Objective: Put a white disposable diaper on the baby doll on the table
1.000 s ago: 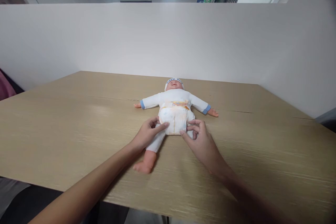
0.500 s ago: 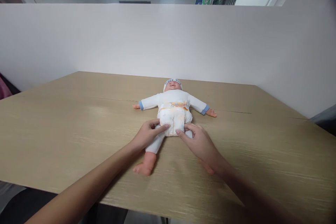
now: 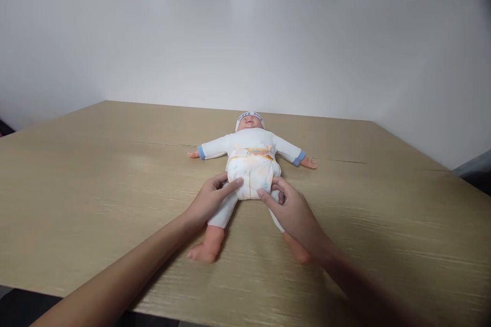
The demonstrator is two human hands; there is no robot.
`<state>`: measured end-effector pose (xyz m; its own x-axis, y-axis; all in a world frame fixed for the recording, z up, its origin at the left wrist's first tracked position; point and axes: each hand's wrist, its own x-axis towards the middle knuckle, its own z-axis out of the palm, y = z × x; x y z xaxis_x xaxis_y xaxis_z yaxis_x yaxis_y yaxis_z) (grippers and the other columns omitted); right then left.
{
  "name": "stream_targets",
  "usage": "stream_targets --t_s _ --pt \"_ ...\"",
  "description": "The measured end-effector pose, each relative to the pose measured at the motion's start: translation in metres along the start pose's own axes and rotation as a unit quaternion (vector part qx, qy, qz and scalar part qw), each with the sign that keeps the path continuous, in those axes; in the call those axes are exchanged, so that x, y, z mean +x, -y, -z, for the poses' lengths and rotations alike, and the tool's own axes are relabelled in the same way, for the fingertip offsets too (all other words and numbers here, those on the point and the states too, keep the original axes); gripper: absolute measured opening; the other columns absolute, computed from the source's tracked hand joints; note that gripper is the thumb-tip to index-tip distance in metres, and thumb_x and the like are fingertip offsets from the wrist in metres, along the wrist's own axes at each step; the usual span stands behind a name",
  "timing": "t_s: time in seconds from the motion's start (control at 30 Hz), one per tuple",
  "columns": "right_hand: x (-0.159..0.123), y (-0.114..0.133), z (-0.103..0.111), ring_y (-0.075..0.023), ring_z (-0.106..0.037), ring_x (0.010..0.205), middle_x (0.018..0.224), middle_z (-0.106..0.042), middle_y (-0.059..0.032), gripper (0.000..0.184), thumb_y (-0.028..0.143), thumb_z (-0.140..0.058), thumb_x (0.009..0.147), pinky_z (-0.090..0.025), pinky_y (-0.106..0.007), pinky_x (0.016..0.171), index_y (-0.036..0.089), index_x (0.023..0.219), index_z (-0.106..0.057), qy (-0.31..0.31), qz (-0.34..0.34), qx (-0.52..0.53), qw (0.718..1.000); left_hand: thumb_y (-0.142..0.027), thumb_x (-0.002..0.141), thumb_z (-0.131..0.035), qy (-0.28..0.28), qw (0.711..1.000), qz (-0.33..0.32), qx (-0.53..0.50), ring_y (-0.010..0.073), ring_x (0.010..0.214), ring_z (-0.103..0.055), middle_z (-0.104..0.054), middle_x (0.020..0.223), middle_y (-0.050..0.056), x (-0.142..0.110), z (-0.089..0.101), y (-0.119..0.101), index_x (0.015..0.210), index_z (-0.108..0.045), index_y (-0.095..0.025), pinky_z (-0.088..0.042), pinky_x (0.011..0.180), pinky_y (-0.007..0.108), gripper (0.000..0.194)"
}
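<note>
A baby doll (image 3: 251, 138) in a white outfit with blue cuffs and a lettered white cap lies on its back, arms spread, feet towards me. Around its hips is a white diaper (image 3: 250, 176) with an orange printed waistband. My left hand (image 3: 215, 196) pinches the diaper's edge at the leg on the left, thumb on the front and fingers tucked behind. At the opposite leg edge, my right hand (image 3: 289, 204) grips the diaper between thumb and curled fingers. The doll's leg on the right is partly covered by my right hand.
The doll lies on a wide wood-toned table (image 3: 115, 179) with a thin seam across it. Behind the table rises a white partition (image 3: 192, 51). A dark grey object (image 3: 475, 171) stands beyond the table's right edge.
My view has tilted slightly downward. Both hands stay at the diaper's leg edges with small finger shifts, and more of the doll's leg on the right shows.
</note>
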<state>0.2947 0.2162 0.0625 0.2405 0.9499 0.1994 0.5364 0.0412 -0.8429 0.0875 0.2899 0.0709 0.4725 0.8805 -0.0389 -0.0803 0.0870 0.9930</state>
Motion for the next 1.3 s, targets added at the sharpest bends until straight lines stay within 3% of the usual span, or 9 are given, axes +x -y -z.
stream_targets --t_s 0.23,0.33,0.43,0.7,0.83,0.97,1.03,1.13,1.3 --pt "0.004 0.01 -0.001 -0.0165 -0.045 0.06 0.065 -0.059 0.0024 0.036 0.056 -0.067 0.092 -0.031 -0.03 0.057 0.022 0.084 -0.073 0.005 -0.008 -0.004 1.0 -0.064 0.084 -0.085 -0.005 1.0 -0.011 0.009 0.0341 0.117 -0.072 -0.082 0.125 0.012 0.003 0.002 0.002 0.114 -0.082 -0.021 -0.056 0.098 0.043 0.052" --pt "0.006 0.008 -0.001 -0.0184 -0.052 0.063 0.069 -0.064 0.0019 0.035 0.056 -0.068 0.091 -0.038 -0.03 0.058 0.022 0.093 -0.077 0.019 -0.025 0.029 0.999 -0.065 0.084 -0.084 -0.007 1.0 -0.014 0.019 0.0322 0.11 -0.072 -0.082 0.118 0.011 0.004 0.004 0.003 0.108 -0.083 -0.02 -0.055 0.096 0.042 0.052" --pt "0.006 0.007 -0.002 -0.0225 -0.065 0.077 0.085 -0.076 -0.0013 0.034 0.054 -0.069 0.091 -0.048 -0.032 0.07 0.023 0.101 -0.077 0.04 -0.029 0.078 0.996 -0.068 0.086 -0.081 -0.015 1.0 -0.011 0.011 0.0295 0.101 -0.072 -0.082 0.109 0.009 0.003 0.005 0.002 0.101 -0.082 -0.019 -0.055 0.093 0.041 0.052" --pt "0.004 0.003 0.0 -0.0237 -0.069 0.082 0.092 -0.077 -0.0046 0.038 0.058 -0.074 0.091 -0.052 -0.034 0.073 0.022 0.103 -0.072 0.033 -0.038 0.146 0.988 -0.076 0.082 -0.079 -0.064 0.998 0.003 0.029 0.0248 0.083 -0.067 -0.077 0.088 0.007 0.002 0.007 0.0 0.084 -0.075 -0.019 -0.051 0.072 0.034 0.057" --pt "0.0 0.001 0.0 -0.0256 -0.065 0.084 0.094 -0.075 -0.0058 0.031 0.054 -0.07 0.094 -0.051 -0.038 0.075 0.024 0.102 -0.075 -0.007 -0.002 0.023 1.0 -0.071 0.079 -0.085 -0.11 0.993 -0.016 0.047 0.019 0.073 -0.06 -0.073 0.081 0.004 0.003 0.01 0.004 0.08 -0.075 -0.018 -0.043 0.065 0.03 0.054" --pt "-0.002 -0.004 -0.001 -0.0301 -0.064 0.102 0.108 -0.07 -0.0093 0.027 0.05 -0.071 0.094 -0.052 -0.043 0.088 0.025 0.104 -0.076 -0.065 0.061 -0.037 0.995 -0.068 0.081 -0.085 -0.14 0.986 -0.039 0.084 0.0186 0.073 -0.059 -0.075 0.084 0.004 0.002 0.012 0.006 0.087 -0.078 -0.019 -0.042 0.066 0.031 0.05" --pt "-0.002 -0.006 -0.003 -0.0294 -0.064 0.099 0.105 -0.067 -0.0087 0.026 0.049 -0.069 0.095 -0.052 -0.043 0.087 0.024 0.103 -0.074 -0.061 0.076 -0.048 0.994 -0.067 0.083 -0.083 -0.174 0.968 -0.075 0.164 0.0193 0.074 -0.058 -0.074 0.085 0.003 0.0 0.014 0.007 0.091 -0.079 -0.021 -0.043 0.069 0.032 0.047" --pt "-0.004 -0.007 -0.005 -0.0271 -0.063 0.092 0.101 -0.065 -0.0067 0.023 0.046 -0.068 0.096 -0.052 -0.042 0.083 0.024 0.103 -0.069 -0.055 0.083 -0.07 0.993 -0.061 0.086 -0.083 -0.221 0.912 -0.159 0.308 0.02 0.079 -0.056 -0.07 0.089 0.002 -0.001 0.019 0.007 0.09 -0.074 -0.023 -0.044 0.076 0.033 0.039" --pt "-0.008 -0.013 -0.001 -0.0236 -0.061 0.079 0.088 -0.064 -0.0023 0.028 0.052 -0.067 0.097 -0.05 -0.036 0.072 0.026 0.102 -0.06 -0.046 0.067 -0.041 0.996 -0.054 0.097 -0.072 -0.18 0.876 -0.224 0.386 0.0201 0.084 -0.057 -0.067 0.099 0.002 0.002 0.038 0.008 0.101 -0.059 -0.024 -0.047 0.082 0.035 0.033"
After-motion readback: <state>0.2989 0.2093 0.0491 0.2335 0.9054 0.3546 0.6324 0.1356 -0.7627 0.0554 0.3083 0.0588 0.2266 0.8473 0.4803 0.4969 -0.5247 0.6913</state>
